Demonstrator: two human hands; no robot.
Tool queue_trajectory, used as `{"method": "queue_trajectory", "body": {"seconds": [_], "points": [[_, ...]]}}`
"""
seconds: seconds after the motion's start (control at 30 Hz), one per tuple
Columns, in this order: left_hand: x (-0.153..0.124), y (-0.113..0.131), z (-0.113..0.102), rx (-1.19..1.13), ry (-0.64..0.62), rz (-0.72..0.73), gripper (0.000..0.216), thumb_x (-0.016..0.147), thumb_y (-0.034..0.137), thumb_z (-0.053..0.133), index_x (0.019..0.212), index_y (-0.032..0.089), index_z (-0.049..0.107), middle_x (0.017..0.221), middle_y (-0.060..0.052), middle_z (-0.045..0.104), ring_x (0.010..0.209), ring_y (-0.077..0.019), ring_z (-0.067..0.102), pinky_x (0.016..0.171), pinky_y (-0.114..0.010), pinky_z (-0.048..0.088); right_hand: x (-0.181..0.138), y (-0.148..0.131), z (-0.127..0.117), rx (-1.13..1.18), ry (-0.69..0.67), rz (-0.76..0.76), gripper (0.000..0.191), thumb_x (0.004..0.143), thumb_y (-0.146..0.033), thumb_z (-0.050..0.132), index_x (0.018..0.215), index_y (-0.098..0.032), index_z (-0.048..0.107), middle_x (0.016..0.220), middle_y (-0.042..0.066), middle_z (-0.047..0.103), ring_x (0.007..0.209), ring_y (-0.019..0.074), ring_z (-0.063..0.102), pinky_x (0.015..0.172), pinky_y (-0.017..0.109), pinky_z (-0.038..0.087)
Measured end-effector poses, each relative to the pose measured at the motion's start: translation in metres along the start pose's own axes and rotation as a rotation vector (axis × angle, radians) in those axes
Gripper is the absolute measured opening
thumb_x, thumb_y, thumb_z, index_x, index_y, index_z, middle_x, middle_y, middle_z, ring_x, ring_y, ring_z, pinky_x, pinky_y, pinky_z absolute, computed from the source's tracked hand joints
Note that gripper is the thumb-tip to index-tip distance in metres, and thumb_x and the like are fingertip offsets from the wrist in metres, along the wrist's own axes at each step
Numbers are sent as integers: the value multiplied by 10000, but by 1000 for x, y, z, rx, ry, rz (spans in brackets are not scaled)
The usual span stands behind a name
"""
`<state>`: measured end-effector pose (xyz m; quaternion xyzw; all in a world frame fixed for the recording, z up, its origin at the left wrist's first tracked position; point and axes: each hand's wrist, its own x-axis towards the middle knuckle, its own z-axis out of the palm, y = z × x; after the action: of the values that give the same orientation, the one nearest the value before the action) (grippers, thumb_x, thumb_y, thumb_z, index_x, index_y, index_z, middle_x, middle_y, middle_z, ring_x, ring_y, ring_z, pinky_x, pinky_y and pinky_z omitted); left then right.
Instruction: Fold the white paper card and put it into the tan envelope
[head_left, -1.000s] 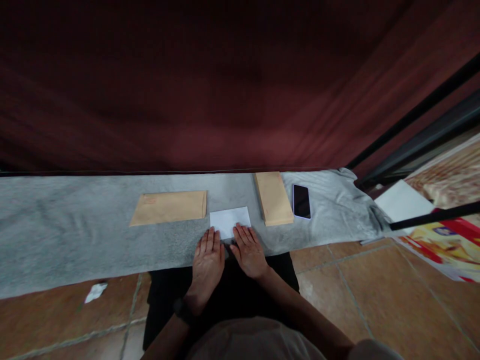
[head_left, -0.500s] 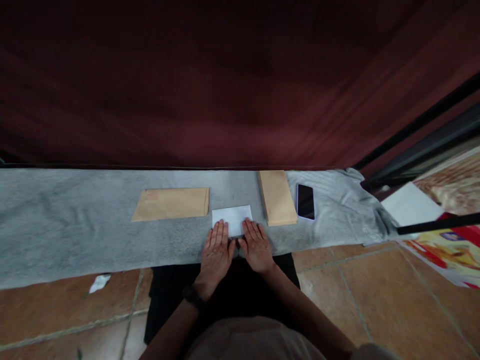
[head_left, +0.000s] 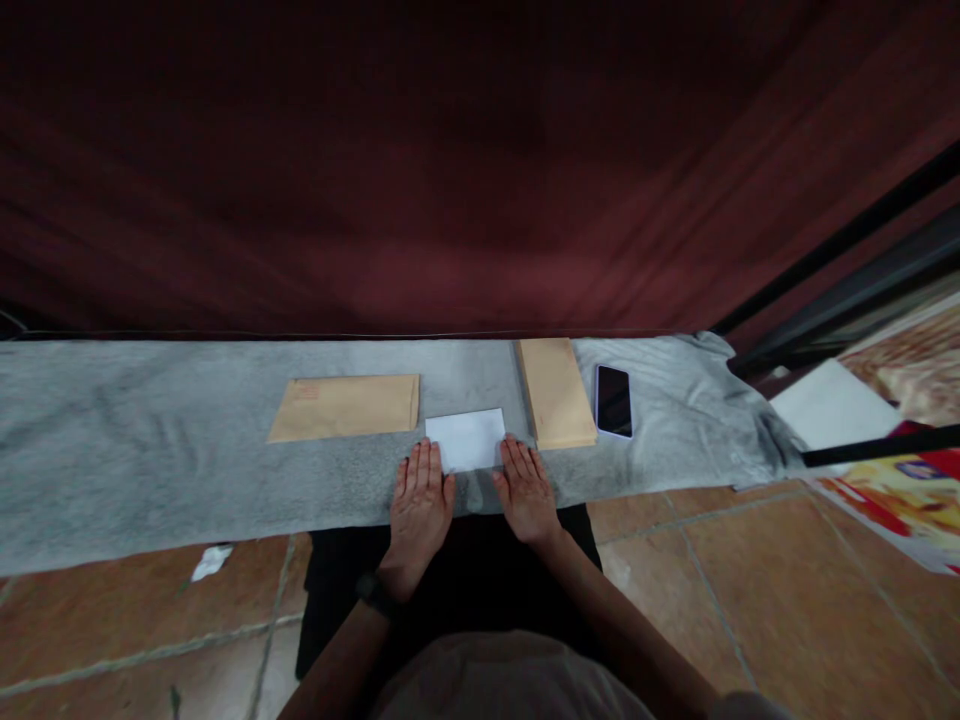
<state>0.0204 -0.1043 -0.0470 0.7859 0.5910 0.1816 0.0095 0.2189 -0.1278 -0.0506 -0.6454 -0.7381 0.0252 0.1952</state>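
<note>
A white sheet of paper (head_left: 466, 440), which looks folded, lies flat on the grey cloth (head_left: 187, 490) in front of me. My left hand (head_left: 420, 505) rests flat, its fingertips at the paper's lower left edge. At the lower right edge lies my right hand (head_left: 527, 495), also flat with the thumb out to the side. Neither hand grips anything. Left of the paper is a single brown envelope (head_left: 349, 405) with red print. To the right sits a stack of brown envelopes (head_left: 556, 395), turned lengthwise away from me.
A phone (head_left: 613, 400) with a dark screen lies right of the stack. Behind the cloth hangs a dark red curtain (head_left: 450, 200). Black bars (head_left: 885, 448) and a colourful printed package (head_left: 900, 500) are at the right. A scrap of white paper (head_left: 211, 562) lies on the tiled floor.
My hands have slid apart, the left one to the left and the right one to the right, uncovering more of the white paper. The envelopes and phone stay where they were.
</note>
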Motion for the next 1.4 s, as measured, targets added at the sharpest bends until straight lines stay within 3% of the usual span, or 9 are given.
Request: {"method": "queue_trajectory", "body": {"seconds": [0.33,0.47,0.67,1.07,1.17,1.3,1.4], "points": [[36,27,19,-20,-109,231,599,975,139,307,1563,28,296,1618,-206,350,1539,-270,242,1235,-496,312,49,-25,-2,116,-105,-112,515,1091,-315,278,1528,-84,423,1589,115,425,1506,212,345,1263,425,270],[40,22,23,-4,-106,173,573,989,158,297,1542,12,341,1613,-209,354,1538,-276,244,1241,-488,294,56,-17,9,81,-103,-102,498,1087,-314,317,1499,-78,467,1558,138,466,1490,226,374,1250,445,279],[39,14,17,-16,-72,100,573,1022,264,302,1523,-5,372,1609,-215,356,1537,-290,246,1246,-488,273,50,-9,17,5,-28,-20,537,1073,-336,371,1543,-79,395,1596,153,397,1503,264,344,1224,474,294],[38,6,15,-9,-20,-6,620,999,283,338,1551,2,319,1608,-231,343,1533,-314,257,1233,-524,282,50,-5,19,24,67,45,516,1075,-312,352,1530,-77,418,1556,187,455,1474,297,388,1202,528,316],[38,7,15,-13,-15,-7,625,990,278,351,1557,17,317,1615,-229,331,1537,-324,244,1227,-551,281,58,-12,15,41,21,-4,517,1077,-320,342,1518,-65,435,1580,176,424,1494,299,355,1218,522,301],[39,8,13,5,-38,0,585,994,252,349,1546,58,371,1626,-223,317,1536,-336,245,1217,-557,289,66,-26,15,94,-102,-162,488,1072,-289,340,1510,-110,461,1573,129,450,1482,235,386,1234,464,313],[39,8,11,22,-52,1,576,991,234,350,1541,66,386,1628,-220,316,1533,-330,257,1219,-540,292,66,-31,19,81,-120,-170,492,1066,-296,362,1518,-122,451,1575,129,444,1478,227,396,1236,464,312]]}}
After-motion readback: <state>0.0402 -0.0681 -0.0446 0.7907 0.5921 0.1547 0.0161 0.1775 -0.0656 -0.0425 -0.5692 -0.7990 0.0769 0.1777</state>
